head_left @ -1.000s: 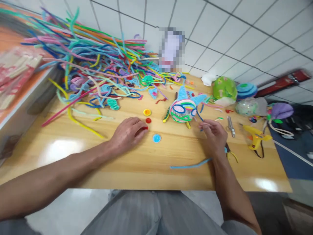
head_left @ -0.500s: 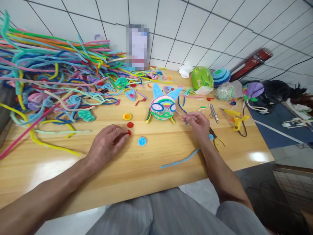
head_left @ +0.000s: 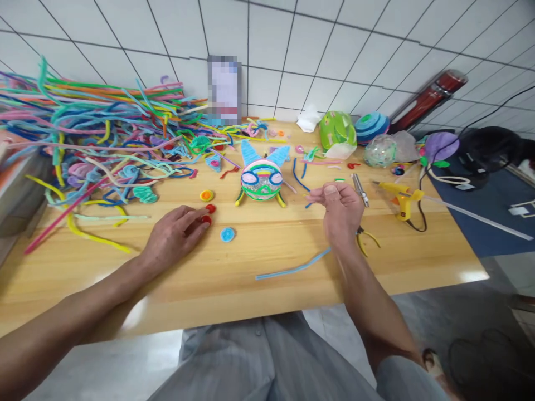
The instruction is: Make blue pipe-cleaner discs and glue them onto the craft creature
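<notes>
My left hand (head_left: 178, 234) rests on the table, its thumb and fingertips closed around the edge of a small red pipe-cleaner coil (head_left: 207, 220). A second red coil (head_left: 210, 208) lies just behind, by the fingertips. Close by are a yellow-orange coil (head_left: 206, 195) and a light blue coil (head_left: 227, 234). My right hand (head_left: 340, 211) is raised in a pinch; what is between the fingers, if anything, cannot be made out. Between my hands stands a round pipe-cleaner animal figure (head_left: 262, 181) with blue ears and yellow-tipped feet.
Many coloured pipe cleaners (head_left: 112, 122) heap at the left. A blue strip (head_left: 292, 271) lies near the front. To the right are yellow-handled pliers (head_left: 368, 242), a silver tool (head_left: 360, 189), a yellow glue gun (head_left: 401, 200) and a green wrapped ball (head_left: 337, 135). A phone (head_left: 224, 89) leans on the wall.
The view has shifted a little. My left fingers are still at the red coil, now with the second one close by. My right hand has turned and stays pinched, farther from the figure.
</notes>
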A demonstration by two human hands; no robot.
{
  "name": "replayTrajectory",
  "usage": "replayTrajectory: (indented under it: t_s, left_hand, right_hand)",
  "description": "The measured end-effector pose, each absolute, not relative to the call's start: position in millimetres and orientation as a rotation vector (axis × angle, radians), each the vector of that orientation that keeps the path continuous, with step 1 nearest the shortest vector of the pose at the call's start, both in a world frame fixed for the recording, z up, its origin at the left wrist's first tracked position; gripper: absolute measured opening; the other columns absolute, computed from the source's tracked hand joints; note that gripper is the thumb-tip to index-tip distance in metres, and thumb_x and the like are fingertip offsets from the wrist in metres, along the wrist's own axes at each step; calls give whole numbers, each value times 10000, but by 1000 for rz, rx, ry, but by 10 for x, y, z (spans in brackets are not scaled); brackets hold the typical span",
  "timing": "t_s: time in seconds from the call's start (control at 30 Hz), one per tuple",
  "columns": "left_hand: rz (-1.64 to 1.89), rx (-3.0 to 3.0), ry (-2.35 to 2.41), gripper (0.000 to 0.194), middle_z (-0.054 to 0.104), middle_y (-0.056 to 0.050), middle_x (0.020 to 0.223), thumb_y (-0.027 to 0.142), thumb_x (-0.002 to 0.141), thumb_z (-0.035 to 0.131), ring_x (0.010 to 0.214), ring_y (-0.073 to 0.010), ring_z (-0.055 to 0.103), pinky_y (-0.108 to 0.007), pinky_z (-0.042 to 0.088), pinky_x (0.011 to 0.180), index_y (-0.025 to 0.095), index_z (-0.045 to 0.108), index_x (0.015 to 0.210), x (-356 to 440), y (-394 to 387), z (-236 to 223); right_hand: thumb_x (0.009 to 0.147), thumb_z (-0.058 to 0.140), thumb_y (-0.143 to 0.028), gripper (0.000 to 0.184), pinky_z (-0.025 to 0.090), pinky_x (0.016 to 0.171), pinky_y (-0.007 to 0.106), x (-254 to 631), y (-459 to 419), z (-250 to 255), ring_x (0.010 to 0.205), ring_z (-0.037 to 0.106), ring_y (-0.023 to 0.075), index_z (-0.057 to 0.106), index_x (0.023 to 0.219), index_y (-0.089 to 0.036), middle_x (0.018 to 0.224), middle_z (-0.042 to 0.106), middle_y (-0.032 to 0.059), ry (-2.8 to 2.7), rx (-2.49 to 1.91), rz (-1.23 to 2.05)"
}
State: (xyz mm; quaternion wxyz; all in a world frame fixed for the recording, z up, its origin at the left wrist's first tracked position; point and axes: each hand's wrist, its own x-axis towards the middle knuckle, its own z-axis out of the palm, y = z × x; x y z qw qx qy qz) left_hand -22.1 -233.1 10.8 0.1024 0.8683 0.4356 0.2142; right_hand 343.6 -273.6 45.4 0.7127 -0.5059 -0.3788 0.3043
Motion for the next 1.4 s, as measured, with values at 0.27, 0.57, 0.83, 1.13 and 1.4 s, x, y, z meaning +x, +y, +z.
replayTrajectory:
  t_s: [0.27,0.57,0.83,1.13,1.4]
  left_hand:
    - [630,2516,1340,418,706,-92,1009,479,1044,515,822,-195,683,-311,541,752,168,747,1199,-216,-2362,87]
    - [664,2598,1395,427,693,-97,1014,480,1032,520,773,-183,658,-298,523,725,166,754,1203,-178,-2377,37]
    - [638,2569,1497,497,686,-86,1004,539,1028,475,802,-186,665,-299,512,747,178,762,1213,-183,-2375,8]
    - [596,2561,1520,484,710,-85,1020,534,1015,477,790,-168,657,-271,502,720,201,769,1209,-132,-2399,107]
    - [592,2555,1487,458,715,-105,1035,523,1017,525,774,-181,664,-286,492,698,166,774,1159,-131,-2387,101]
  right_hand:
    - [903,732,-533,323,642,743,307,3467,-2828,646,832,810,200,716,933,-212,921,845,64,-732,-961,949]
    - [658,733,-128,131,562,798,251,3539,-2611,481,752,741,129,682,745,-211,715,785,-33,-606,-972,977]
    - [707,748,-188,164,596,785,267,3601,-2580,437,752,768,141,656,838,-226,733,790,-27,-606,-947,1039]
    - [678,765,-202,238,601,869,294,3572,-2603,478,811,778,141,648,885,-218,807,815,-18,-636,-889,1024]
    - [671,724,-174,204,576,792,275,3548,-2656,516,713,722,124,589,808,-242,683,747,-72,-637,-911,932]
